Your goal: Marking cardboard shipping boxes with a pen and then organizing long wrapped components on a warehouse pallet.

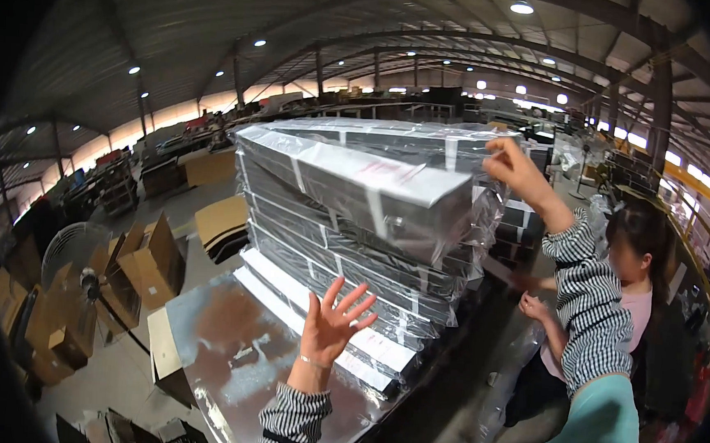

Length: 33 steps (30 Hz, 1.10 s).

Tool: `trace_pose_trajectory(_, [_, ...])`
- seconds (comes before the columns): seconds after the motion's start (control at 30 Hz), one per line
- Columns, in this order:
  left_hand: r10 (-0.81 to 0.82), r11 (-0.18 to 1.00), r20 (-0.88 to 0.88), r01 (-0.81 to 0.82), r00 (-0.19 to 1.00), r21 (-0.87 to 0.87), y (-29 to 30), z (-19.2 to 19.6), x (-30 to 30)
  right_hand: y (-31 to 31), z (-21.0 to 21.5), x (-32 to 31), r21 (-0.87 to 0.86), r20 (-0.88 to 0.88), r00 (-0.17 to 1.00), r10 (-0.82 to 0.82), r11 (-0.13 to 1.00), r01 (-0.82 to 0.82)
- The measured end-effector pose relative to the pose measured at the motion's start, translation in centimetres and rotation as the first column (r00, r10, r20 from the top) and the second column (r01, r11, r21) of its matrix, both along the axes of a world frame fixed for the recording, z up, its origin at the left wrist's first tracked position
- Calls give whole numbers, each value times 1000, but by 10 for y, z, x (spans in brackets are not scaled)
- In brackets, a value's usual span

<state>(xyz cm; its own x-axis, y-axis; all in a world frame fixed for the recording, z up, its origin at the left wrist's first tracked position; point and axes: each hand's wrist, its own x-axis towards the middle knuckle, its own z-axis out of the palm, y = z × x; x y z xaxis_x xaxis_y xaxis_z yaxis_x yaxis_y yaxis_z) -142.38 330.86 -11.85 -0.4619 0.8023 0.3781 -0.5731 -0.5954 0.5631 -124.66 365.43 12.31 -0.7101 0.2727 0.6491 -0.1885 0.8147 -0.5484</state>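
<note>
Head view: stack of long grey boxes point(347, 221) sits centre frame on a silver-topped table point(230, 353), loose clear plastic wrap point(427, 136) draped over its top and R side. Right hand point(517, 169), at 2 o'clock from the stack, has its grip pinched together on the wrap's upper R edge. Left hand point(333, 319), at 6 o'clock, is spread wide, fingers apart, holding nothing, just short of the stack's lower front face. A co-worker point(627, 273) stands at 3 o'clock, hands low by the stack's R side.

Risk, imo: thin wrap may tear or slip from the pinch if pulled hard; a snag on a box corner could shift the top box w/ no L-hand support.
</note>
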Motion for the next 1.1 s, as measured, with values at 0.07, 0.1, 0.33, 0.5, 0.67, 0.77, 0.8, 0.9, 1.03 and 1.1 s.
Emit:
trace_pose_trajectory(0.07, [-90,984,-5,90,996,156,-2,20,-9,16,-32,-20,231,167,959,-230,955,189])
trace_pose_trajectory(0.1, [-94,986,87,81,992,149,-3,22,-14,17,-43,-23,364,127,952,-277,906,215])
trace_pose_trajectory(0.33, [243,970,363,-235,899,-69,-18,-62,-32,-70,-68,-11,245,-4,971,-238,941,232])
trace_pose_trajectory(0.5, [605,774,330,-438,725,-457,-89,-232,0,-214,-141,2,299,-184,951,-250,907,296])
trace_pose_trajectory(0.67, [720,230,-47,-302,692,-925,-149,-420,90,-249,-304,7,85,225,972,-72,995,54])
trace_pose_trajectory(0.77, [569,514,173,-184,804,-838,-152,-497,145,-252,-441,19,-37,600,798,52,999,-37])
trace_pose_trajectory(0.8, [572,366,77,-170,817,-915,-141,-500,164,-249,-493,32,-60,616,780,110,994,-93])
trace_pose_trajectory(0.9, [260,285,-180,-254,949,-924,-134,-495,222,-230,-568,80,-111,737,659,150,989,-102])
trace_pose_trajectory(1.03, [280,438,279,136,919,-889,-170,-469,242,-218,-569,125,315,879,442,-180,914,-255])
trace_pose_trajectory(1.1, [530,530,316,-17,787,-848,-177,-455,203,-216,-567,123,459,820,500,-278,841,-286])
